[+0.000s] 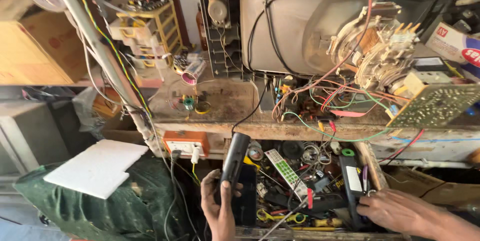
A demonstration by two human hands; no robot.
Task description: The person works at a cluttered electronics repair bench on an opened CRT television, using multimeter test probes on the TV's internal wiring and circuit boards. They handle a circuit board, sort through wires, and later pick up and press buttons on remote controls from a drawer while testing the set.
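My left hand [218,210] grips a long black remote-like device [233,159] by its lower end, holding it upright over the open drawer [376,167]. A black cable runs from its top up to the bench. A dark flat phone-like slab [246,196] lies just right of that hand. My right hand [400,212] reaches into the drawer's right side, fingers down among black tools and parts; what it touches is hidden. A white remote with green buttons [286,171] lies in the drawer between both hands.
An opened tube television [310,16] with exposed wiring and a green circuit board [434,105] sits on the wooden bench [225,101]. An orange socket box [185,143] hangs under the bench edge. A white foam sheet [97,167] rests on green cloth at left.
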